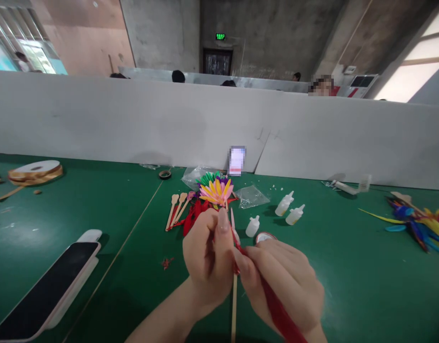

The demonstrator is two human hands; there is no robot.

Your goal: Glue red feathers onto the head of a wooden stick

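Note:
My left hand is closed around the upper part of a thin wooden stick, thumb on top. Just above that hand shows a pink and yellow feather flower. My right hand pinches a red ribbon close against the stick, and the ribbon's wide end trails down under the palm. Red wrapping shows on the stick between the two hands. Red feathers lie right behind my left hand, beside wooden sticks with rounded ends. My fingers hide part of the wrapped section.
Small white bottles stand beyond my right hand. A dark-screened phone lies at left, a ribbon roll behind it. Colourful feathers are at right. A white partition borders the green table; people's heads show behind it.

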